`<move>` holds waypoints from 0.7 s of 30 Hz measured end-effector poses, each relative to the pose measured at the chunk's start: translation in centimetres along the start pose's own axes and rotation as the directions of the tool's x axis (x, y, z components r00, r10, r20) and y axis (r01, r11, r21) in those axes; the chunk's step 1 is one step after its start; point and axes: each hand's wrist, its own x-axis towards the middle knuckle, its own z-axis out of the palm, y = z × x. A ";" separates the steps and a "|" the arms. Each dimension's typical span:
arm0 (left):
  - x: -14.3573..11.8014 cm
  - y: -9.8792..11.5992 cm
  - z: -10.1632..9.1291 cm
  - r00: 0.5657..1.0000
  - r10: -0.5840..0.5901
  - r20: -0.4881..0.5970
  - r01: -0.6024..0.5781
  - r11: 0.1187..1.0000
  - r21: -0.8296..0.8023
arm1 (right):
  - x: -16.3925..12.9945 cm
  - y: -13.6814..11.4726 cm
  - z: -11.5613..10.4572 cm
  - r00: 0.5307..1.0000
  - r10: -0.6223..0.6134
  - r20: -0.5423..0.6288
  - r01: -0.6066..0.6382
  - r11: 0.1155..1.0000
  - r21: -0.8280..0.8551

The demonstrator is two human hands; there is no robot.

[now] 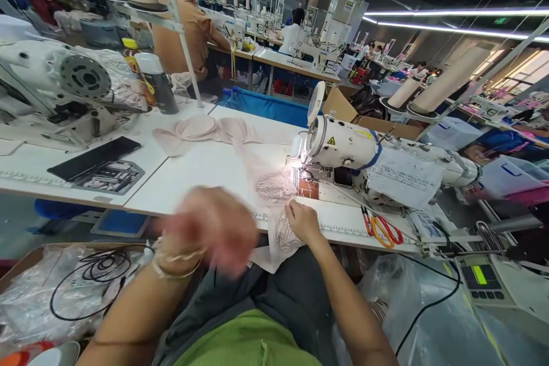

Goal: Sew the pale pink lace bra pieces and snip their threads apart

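1. Right hand [302, 220] rested on the lace fabric piece [281, 214] at the near edge of the white sewing table [206, 177], fingers curled down and pinching the fabric.
2. Left hand [212, 231] was raised above the table's near edge, left of the fabric, heavily motion-blurred. Can't tell whether it was open or closed, or whether it held anything. Bracelets [175, 266] showed on that wrist.
3. The lace piece ran from under the needle area of the sewing machine [364, 154] back toward the person, draping over the table edge onto the lap. The machine lamp lit the fabric near the needle.
4. Pale bra cups [201, 128] lay further back on the table, well apart from both hands.
5. Scissors with orange-red handles [384, 229] lay on the table just right of the right hand, in front of the machine base.
6. A control panel with a green display [480, 277] sat low on the right, with a black cable running by it.
7. A second machine [55, 88] stood on the adjoining table to the left, with a dark bottle [158, 83] behind it and a black flat device [94, 157] in front.
8. Clear plastic bags with a coiled black cable [94, 274] lay in a box at lower left.
9. Another person in a tan top [189, 28] sat at a bench behind.
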 end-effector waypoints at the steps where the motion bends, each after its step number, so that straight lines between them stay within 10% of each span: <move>1: 2.0 -1.3 0.6 0.999 0.007 0.051 -0.008 1.000 0.017 | 0.0 0.1 0.0 1.000 -0.003 0.000 0.003 1.000 0.011; 5: 6.7 -8.0 2.6 0.958 0.018 0.286 -0.174 0.829 0.532 | 0.0 0.2 0.1 1.000 -0.027 -0.002 0.027 0.997 0.067; 9: 8.4 -12.5 3.0 0.880 0.054 0.471 -0.387 0.657 0.647 | -0.1 0.1 -0.6 0.998 -0.066 0.026 0.062 0.989 0.136; 17: 11.9 -13.8 5.8 0.847 0.073 0.526 -0.456 0.609 0.649 | 0.6 3.9 -11.1 0.951 -0.092 0.296 0.047 0.986 0.158; 21: 10.9 -14.0 7.4 0.897 0.059 0.439 -0.357 0.682 0.639 | 3.3 7.1 -10.7 0.965 0.022 0.262 -0.016 1.000 -0.022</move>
